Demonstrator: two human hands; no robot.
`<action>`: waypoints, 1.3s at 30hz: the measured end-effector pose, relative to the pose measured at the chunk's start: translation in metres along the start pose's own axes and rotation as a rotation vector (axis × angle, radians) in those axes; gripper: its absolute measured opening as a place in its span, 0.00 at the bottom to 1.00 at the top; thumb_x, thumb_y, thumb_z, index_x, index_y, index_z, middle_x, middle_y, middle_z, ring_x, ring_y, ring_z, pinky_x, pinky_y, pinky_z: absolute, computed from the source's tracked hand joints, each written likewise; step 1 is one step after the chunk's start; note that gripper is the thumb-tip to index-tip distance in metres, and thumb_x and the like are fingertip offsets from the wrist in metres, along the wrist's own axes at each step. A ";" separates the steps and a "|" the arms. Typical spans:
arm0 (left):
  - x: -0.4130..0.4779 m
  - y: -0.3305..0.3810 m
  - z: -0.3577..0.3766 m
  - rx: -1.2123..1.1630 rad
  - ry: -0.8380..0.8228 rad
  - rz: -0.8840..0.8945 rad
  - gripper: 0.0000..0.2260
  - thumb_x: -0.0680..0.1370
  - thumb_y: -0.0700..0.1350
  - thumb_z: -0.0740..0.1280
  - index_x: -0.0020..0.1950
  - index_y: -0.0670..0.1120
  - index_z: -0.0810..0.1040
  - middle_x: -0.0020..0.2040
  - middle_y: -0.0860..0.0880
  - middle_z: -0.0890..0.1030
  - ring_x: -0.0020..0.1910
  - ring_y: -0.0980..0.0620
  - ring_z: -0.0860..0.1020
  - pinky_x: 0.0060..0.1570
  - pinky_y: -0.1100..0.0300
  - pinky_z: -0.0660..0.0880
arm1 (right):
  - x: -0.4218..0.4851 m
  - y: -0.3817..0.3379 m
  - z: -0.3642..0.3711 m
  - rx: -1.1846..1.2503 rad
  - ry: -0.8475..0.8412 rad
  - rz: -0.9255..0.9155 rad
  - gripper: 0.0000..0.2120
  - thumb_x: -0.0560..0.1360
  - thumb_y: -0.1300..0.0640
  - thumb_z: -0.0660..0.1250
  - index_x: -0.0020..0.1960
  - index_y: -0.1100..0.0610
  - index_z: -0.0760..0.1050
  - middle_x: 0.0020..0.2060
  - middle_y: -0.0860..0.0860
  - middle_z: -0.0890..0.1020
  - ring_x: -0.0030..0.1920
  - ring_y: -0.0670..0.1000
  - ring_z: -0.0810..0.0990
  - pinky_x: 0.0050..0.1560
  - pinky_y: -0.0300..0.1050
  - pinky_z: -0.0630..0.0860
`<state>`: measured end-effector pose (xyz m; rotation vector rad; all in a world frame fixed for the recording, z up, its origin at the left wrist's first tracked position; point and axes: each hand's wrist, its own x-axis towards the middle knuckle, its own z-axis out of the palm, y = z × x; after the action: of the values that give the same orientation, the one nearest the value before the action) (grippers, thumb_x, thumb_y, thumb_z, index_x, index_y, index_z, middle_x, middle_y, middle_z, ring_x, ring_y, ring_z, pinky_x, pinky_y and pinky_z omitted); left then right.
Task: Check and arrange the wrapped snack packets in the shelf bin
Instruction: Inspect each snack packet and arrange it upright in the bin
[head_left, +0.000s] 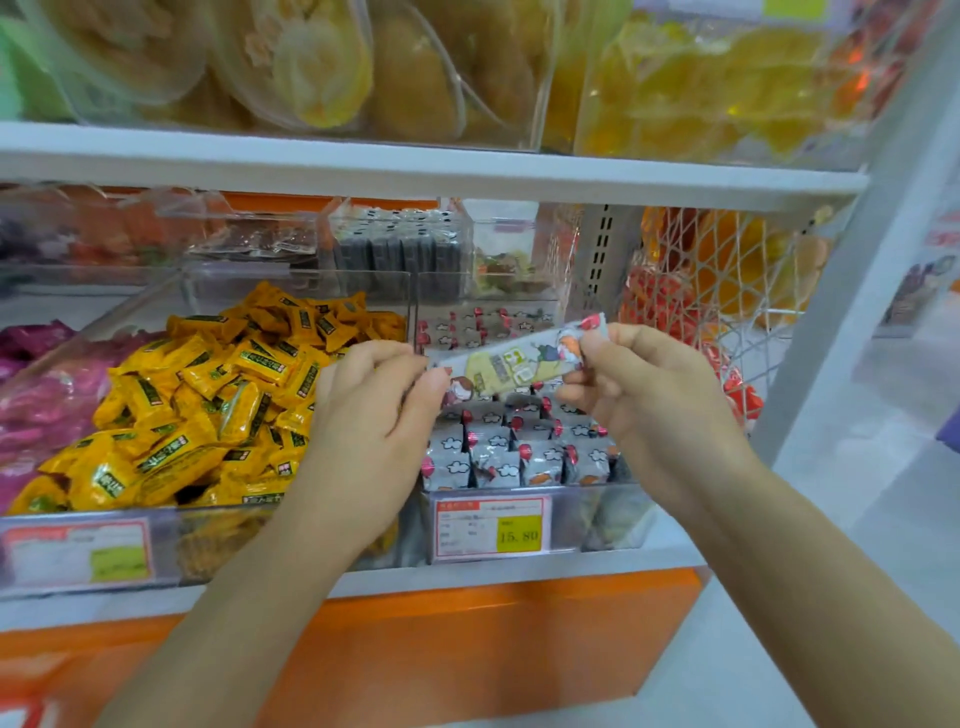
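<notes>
**Grey-wrapped packet under check, frame centre**

Left hand (374, 410) and right hand (639, 384) each pinch one end of a single packet (519, 364), held just above the clear bin (613, 519).

Risk: a slackened pinch could drop it onto the upright rows (514, 452) and topple them.

Count: one packet held, roughly four in the front row, remainder overlapping and uncountable.

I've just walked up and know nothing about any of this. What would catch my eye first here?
At the centre, the left hand and right hand each pinch one end of a long snack packet. They hold it above a clear bin of grey packets standing in rows. Just left of it lies a heap of bright yellow packets.
</notes>
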<state>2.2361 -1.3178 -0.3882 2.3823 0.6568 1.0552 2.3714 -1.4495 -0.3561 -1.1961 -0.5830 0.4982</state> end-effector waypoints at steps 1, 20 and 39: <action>0.000 0.002 -0.001 -0.015 0.013 0.000 0.13 0.80 0.52 0.53 0.50 0.50 0.76 0.50 0.58 0.71 0.55 0.59 0.63 0.51 0.68 0.54 | -0.003 -0.001 -0.001 0.050 -0.028 0.016 0.09 0.75 0.63 0.64 0.36 0.60 0.72 0.29 0.50 0.76 0.31 0.46 0.77 0.37 0.37 0.78; 0.001 0.014 -0.013 -0.637 0.073 -0.372 0.15 0.81 0.49 0.54 0.39 0.46 0.72 0.22 0.53 0.70 0.23 0.58 0.62 0.21 0.69 0.61 | -0.004 0.004 0.000 0.340 -0.164 0.204 0.07 0.68 0.62 0.65 0.44 0.64 0.75 0.30 0.54 0.83 0.31 0.47 0.83 0.31 0.35 0.78; -0.002 0.017 -0.016 -0.543 -0.058 -0.170 0.08 0.80 0.46 0.56 0.51 0.51 0.74 0.36 0.45 0.81 0.29 0.64 0.75 0.28 0.70 0.70 | -0.002 0.008 -0.006 -0.136 -0.123 -0.052 0.04 0.75 0.64 0.66 0.46 0.57 0.77 0.45 0.59 0.81 0.37 0.52 0.81 0.39 0.43 0.79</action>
<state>2.2264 -1.3295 -0.3697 1.8480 0.4670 0.9417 2.3735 -1.4531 -0.3656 -1.2822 -0.7615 0.4967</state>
